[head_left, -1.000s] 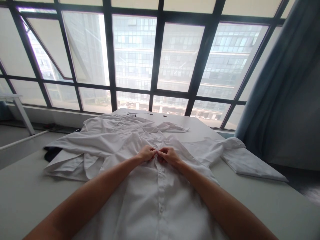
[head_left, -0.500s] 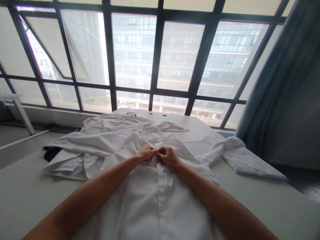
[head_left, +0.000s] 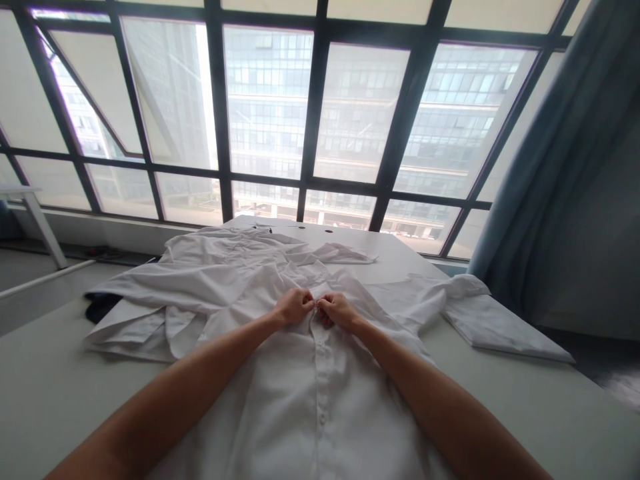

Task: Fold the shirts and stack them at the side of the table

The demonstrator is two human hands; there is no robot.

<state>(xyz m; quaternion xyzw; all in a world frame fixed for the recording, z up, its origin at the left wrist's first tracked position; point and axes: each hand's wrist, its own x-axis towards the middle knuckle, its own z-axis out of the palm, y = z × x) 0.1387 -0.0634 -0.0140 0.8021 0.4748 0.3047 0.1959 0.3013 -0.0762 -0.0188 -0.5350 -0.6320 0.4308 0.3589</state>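
A white button-up shirt [head_left: 280,393] lies front side up on the white table [head_left: 45,380], its collar end away from me. Its button placket [head_left: 321,380] runs down the middle, fastened along the part that shows below my hands. Near the collar, my left hand [head_left: 295,307] pinches the shirt's front edge. Right beside it, my right hand [head_left: 336,311] has its fingers closed on the same placket from the other side. The fingertips of both hands almost meet, and the button between them is too small to make out.
More crumpled white shirts [head_left: 215,247] lie beyond and to the left, with something black [head_left: 103,308] under their edge. A folded white garment [head_left: 505,327] rests at the right. Behind the table stand large windows [head_left: 267,100] and a blue-grey curtain [head_left: 530,200].
My hands stay at the same spot near the collar. Their fingertips have shifted slightly, with a small gap now showing between them. The shirt has hardly moved.
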